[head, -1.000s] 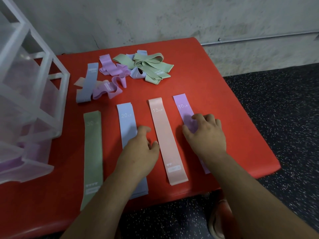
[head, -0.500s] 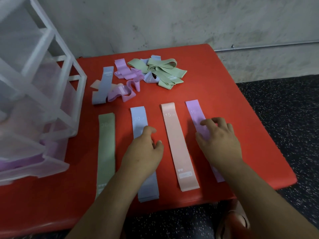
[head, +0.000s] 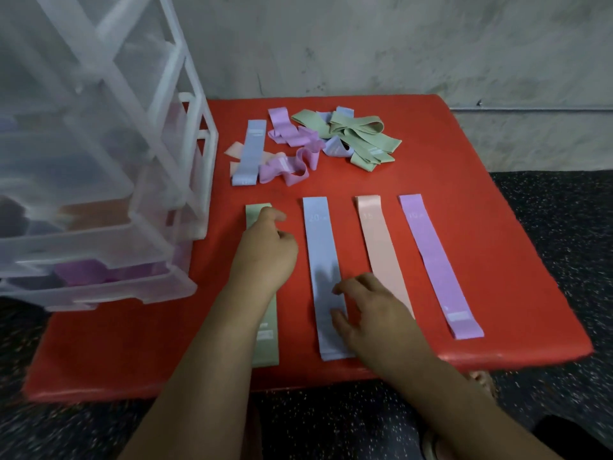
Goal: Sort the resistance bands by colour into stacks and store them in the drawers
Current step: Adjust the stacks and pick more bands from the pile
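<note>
Shifting leftward along the near row, both hands have left the bands they pressed 1 second ago. The left hand (head: 265, 257) has gone from the blue band (head: 320, 247) to the green band (head: 267, 346) and lies over its upper half with fingers curled. Whether it pinches the fabric or merely rests on it, I cannot tell. The right hand (head: 378, 317) has crossed from the purple band (head: 428, 257) past the pink band (head: 374, 240) to the lower part of the blue one. Its fingers are spread and relaxed, grasping nothing, and a shadow under the fingertips suggests it is just above the fabric rather than pressing.

All 4 bands lie flat, side by side and apart, on the red counter (head: 497, 260), each starting a colour stack. My reading is that a smoothing pass is working toward the green end, so the row is nearly tidy and the next step is feeding it from the heap. That heap (head: 331, 137) of tangled green, purple, blue and pink bands lies farther back, untouched. To the left stand the clear drawers (head: 99, 234), a lower one pulled out with something purple inside.
</note>
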